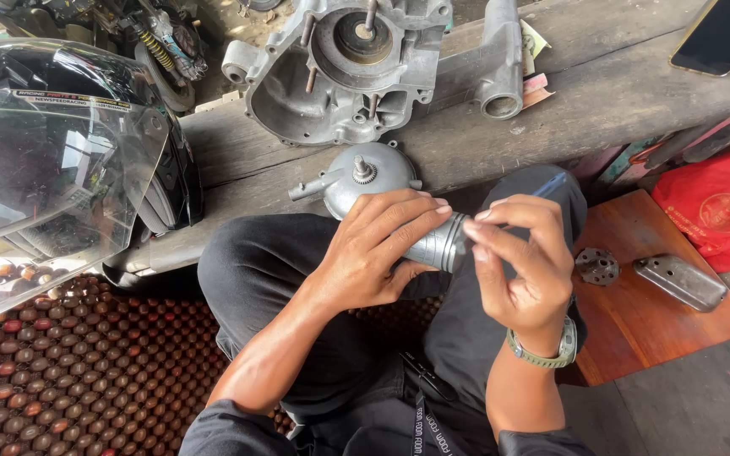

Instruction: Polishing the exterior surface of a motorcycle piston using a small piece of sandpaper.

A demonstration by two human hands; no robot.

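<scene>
My left hand (pixel 378 253) wraps around a grey metal cylindrical engine part (pixel 443 245) held over my lap. Its round domed end with a small toothed shaft (pixel 363 173) points away from me. My right hand (pixel 521 266), with a green watch on the wrist, has its fingertips pinched at the near end of the same cylinder, touching its rim. Whether something small sits between those fingers is hidden.
A large aluminium engine casing (pixel 344 67) lies on the wooden bench (pixel 601 93) ahead. A helmet with a clear visor (pixel 52 160) sits at left above a beaded seat mat (pixel 78 371). At right, a small wooden stool (pixel 644 312) bears a round metal piece (pixel 597 266) and a metal cover (pixel 679 281); a red cloth (pixel 716 207) lies beyond.
</scene>
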